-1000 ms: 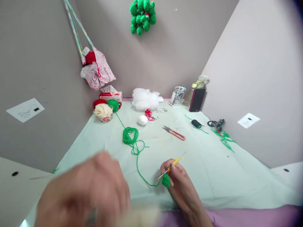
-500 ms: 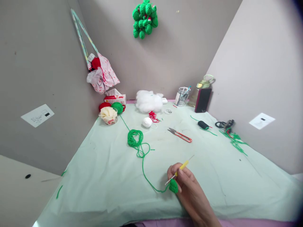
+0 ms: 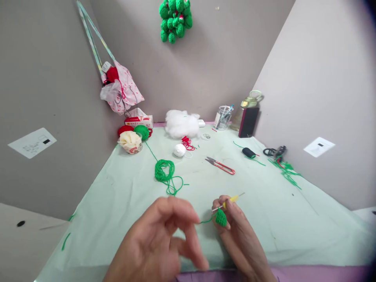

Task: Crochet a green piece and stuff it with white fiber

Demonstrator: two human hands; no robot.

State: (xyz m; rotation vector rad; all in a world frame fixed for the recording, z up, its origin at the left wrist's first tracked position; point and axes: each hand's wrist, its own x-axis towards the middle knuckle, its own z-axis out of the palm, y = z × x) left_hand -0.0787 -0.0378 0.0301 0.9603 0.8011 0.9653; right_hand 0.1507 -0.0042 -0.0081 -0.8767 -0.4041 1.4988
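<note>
My right hand (image 3: 239, 227) is closed around a crochet hook (image 3: 230, 201) with a yellow handle, its thin metal tip pointing left. On the hook's shaft hangs a small green crocheted piece (image 3: 221, 217), against my right fingers. My left hand (image 3: 158, 239) is raised at the front, fingers curved and apart, a little blurred. A green yarn strand (image 3: 207, 221) runs left from the piece and passes behind my left fingertips; whether they touch it I cannot tell. Farther back, the loose coil of green yarn (image 3: 164, 170) lies on the cloth.
Red-handled thread snips (image 3: 221, 166) lie beyond my hands. A white yarn ball (image 3: 179, 150), white stuffing (image 3: 182, 124) and a cup (image 3: 131, 143) sit farther back. At right are a phone (image 3: 249, 122), a black bundle (image 3: 248, 152) and green scraps (image 3: 289, 174). A green crocheted cluster (image 3: 175, 21) hangs above.
My left hand has come into view from the lower left, near the yarn strand. My right hand with hook and green piece has risen slightly. The whole view has shifted a little.
</note>
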